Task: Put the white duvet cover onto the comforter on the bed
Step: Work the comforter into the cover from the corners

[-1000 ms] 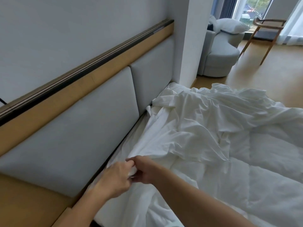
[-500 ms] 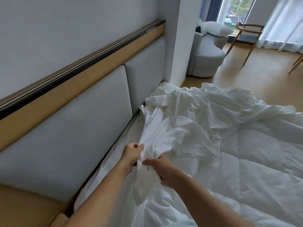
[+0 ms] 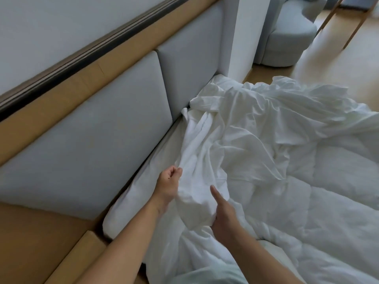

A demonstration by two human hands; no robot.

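— Left of your grip you have two grey padded headboard panels; above them, a wooden band, a dark rail and pale wall.
— Beyond your grip stands a white pillar, with a grey armchair behind it. Far right, thin wooden chair legs stand on bright wooden floor.

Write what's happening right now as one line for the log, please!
step: fitting duvet cover | left hand: pinches cover edge | right hand: grips bunched cover | comforter: partly bare
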